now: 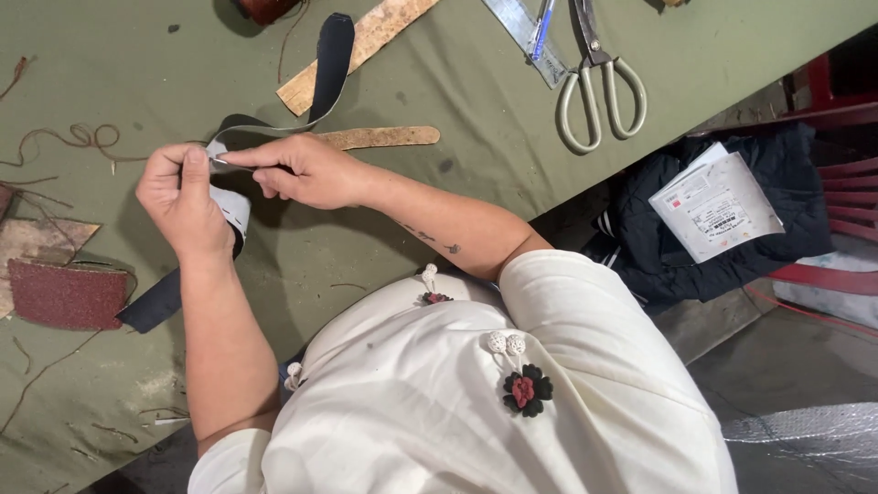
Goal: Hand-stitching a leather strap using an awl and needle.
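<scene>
My left hand [183, 203] grips a long black strap [331, 57] with a pale grey underside, folded over the fingers. The strap runs up toward the table's far side, and its other end lies at the lower left. My right hand [306, 171] meets the left hand at the strap's fold. Its index finger and thumb pinch a thin metal piece, perhaps a needle [222, 163], against the grey side. Both hands hover just above the green table [476, 110].
Two rough wooden strips [366, 37] [384, 137] lie beyond the hands. Large scissors [599, 87], a metal ruler [526, 32] and a pen sit at the far right. A red-brown abrasive sheet [66, 293] and loose brown threads [73, 137] lie left. A dark jacket with a white packet [713, 206] rests off the table's edge.
</scene>
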